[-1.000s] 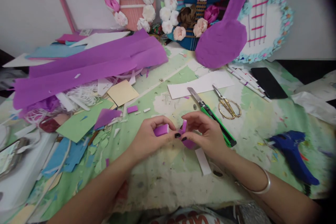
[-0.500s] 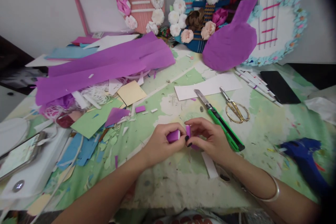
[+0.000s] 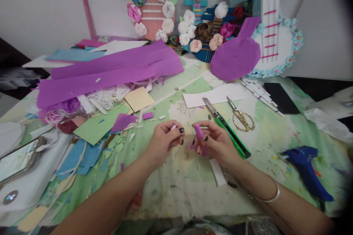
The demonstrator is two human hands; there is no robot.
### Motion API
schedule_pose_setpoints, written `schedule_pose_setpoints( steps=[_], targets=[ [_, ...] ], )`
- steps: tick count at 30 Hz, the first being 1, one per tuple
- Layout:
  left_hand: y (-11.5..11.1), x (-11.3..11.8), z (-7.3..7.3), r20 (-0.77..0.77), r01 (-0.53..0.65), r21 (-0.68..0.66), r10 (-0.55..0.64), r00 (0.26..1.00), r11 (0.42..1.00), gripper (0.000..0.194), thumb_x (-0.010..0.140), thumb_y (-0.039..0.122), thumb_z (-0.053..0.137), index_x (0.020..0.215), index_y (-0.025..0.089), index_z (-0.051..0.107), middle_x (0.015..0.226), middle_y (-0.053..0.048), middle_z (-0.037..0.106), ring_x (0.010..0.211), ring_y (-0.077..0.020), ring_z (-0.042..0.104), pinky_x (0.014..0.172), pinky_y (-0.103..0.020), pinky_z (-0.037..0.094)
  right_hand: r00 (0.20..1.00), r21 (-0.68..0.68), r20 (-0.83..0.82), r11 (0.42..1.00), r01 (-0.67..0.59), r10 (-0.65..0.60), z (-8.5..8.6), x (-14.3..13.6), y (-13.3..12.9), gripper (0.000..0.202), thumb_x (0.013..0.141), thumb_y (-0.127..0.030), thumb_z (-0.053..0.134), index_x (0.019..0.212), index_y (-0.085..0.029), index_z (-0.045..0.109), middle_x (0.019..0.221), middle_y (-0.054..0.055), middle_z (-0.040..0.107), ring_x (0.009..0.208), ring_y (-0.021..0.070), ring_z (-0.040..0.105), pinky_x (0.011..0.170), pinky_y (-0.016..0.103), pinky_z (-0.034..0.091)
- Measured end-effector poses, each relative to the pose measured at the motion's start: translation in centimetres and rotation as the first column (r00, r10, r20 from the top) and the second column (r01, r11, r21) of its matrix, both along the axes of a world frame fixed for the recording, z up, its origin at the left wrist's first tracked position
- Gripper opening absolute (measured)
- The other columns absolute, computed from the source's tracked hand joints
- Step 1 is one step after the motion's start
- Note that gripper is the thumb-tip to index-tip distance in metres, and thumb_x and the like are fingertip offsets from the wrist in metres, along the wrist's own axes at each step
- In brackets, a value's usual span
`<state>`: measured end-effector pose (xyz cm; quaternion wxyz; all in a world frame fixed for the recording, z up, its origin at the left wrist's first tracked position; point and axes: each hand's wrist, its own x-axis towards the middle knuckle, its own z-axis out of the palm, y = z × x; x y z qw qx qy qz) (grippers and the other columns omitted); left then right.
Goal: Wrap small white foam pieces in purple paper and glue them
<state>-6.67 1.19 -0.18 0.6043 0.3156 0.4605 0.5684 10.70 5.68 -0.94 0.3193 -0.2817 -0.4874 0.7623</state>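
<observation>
My left hand point(image 3: 162, 141) is closed, thumb against fingers, around a small purple-covered piece with a pale end point(image 3: 173, 127), mostly hidden by the fingers. A short gap to the right, my right hand point(image 3: 216, 141) pinches a small purple block point(image 3: 198, 132) between thumb and fingers. More purple paper point(image 3: 203, 150) shows below that thumb. Under the right wrist lies a narrow white strip point(image 3: 217, 172). Just beyond this hand rests a green box cutter point(image 3: 228, 130) with its blade out, and gold-handled scissors point(image 3: 242, 117) lie to its right.
Purple crepe paper point(image 3: 110, 75) covers the left back over white shreds. Paper scraps point(image 3: 93, 126) spread at left beside a phone point(image 3: 20, 158). A blue glue gun point(image 3: 306, 165) lies right, near a black phone point(image 3: 281, 97). A purple guitar shape point(image 3: 235, 58) leans among decorated guitars at the back.
My hands have moved apart, the left drawing away leftward. The purple block in my right hand is now tilted and more exposed. The whole view has shifted slightly.
</observation>
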Motion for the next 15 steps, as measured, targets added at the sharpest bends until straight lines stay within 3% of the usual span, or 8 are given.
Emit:
schedule_pose_setpoints(
  steps=[3, 6, 8, 10, 13, 15],
  targets=[
    [0.2, -0.4, 0.2, 0.033, -0.083, 0.013, 0.083, 0.996, 0.996, 0.018, 0.072, 0.022, 0.056, 0.056, 0.015, 0.052, 0.049, 0.004, 0.048, 0.038, -0.0030, 0.025, 0.041, -0.020, 0.016, 1.000, -0.048, -0.009, 0.999, 0.023, -0.023, 0.5, 0.2, 0.2, 0.045, 0.073, -0.048, 0.071, 0.105, -0.020, 0.055, 0.065, -0.001, 0.065, 0.047, 0.0123, 0.059, 0.049, 0.026, 0.048],
    [0.2, -0.1, 0.4, -0.225, -0.031, 0.021, 0.035, 0.974, 0.999, 0.017, 0.071, 0.017, 0.054, 0.055, 0.015, 0.057, 0.051, 0.002, 0.052, 0.043, -0.0065, 0.035, 0.044, -0.021, 0.024, 1.000, -0.076, -0.015, 0.997, 0.026, -0.027, 1.1, 0.4, 0.3, 0.048, 0.073, -0.055, 0.068, 0.104, -0.021, 0.056, 0.063, -0.001, 0.063, 0.044, 0.0115, 0.056, 0.046, 0.026, 0.046],
    [0.0, 0.5, 0.5, -0.367, 0.037, 0.096, 0.001, 0.930, 0.995, 0.014, 0.067, 0.012, 0.056, 0.054, 0.016, 0.060, 0.071, -0.005, 0.065, 0.064, -0.0136, 0.054, 0.058, -0.023, 0.038, 0.999, -0.092, -0.043, 0.996, -0.002, -0.002, 1.3, 0.5, 0.3, 0.048, 0.074, -0.057, 0.066, 0.104, -0.020, 0.058, 0.063, -0.001, 0.062, 0.043, 0.0107, 0.054, 0.045, 0.025, 0.045],
    [-0.2, 1.3, 0.2, -0.406, 0.151, 0.173, -0.069, 0.911, 0.973, 0.012, 0.064, 0.009, 0.058, 0.055, 0.017, 0.061, 0.092, -0.008, 0.068, 0.086, -0.0206, 0.058, 0.073, -0.028, 0.042, 0.996, -0.107, -0.076, 0.993, -0.045, 0.037, 1.3, 0.7, 0.3, 0.048, 0.075, -0.057, 0.064, 0.105, -0.020, 0.059, 0.062, -0.001, 0.061, 0.041, 0.0098, 0.053, 0.043, 0.023, 0.044],
    [-0.5, 2.3, -0.5, -0.378, 0.370, 0.131, -0.299, 0.876, 0.920, 0.009, 0.065, 0.012, 0.057, 0.062, 0.016, 0.065, 0.078, -0.006, 0.067, 0.077, -0.0195, 0.059, 0.070, -0.028, 0.043, 0.993, -0.116, -0.090, 0.989, -0.089, 0.079, 1.2, 0.8, 0.1, 0.049, 0.076, -0.058, 0.063, 0.108, -0.020, 0.059, 0.061, -0.002, 0.060, 0.040, 0.0090, 0.051, 0.040, 0.021, 0.041],
    [-0.6, 2.7, -1.1, -0.390, 0.433, 0.067, -0.376, 0.841, 0.899, 0.010, 0.066, 0.014, 0.056, 0.066, 0.015, 0.066, 0.067, -0.002, 0.062, 0.066, -0.0161, 0.055, 0.063, -0.026, 0.040, 0.993, -0.101, -0.081, 0.991, -0.092, 0.084, 1.3, 0.7, 0.0, 0.050, 0.076, -0.058, 0.063, 0.110, -0.021, 0.059, 0.061, -0.002, 0.059, 0.039, 0.0087, 0.050, 0.039, 0.021, 0.039]
  ],
)
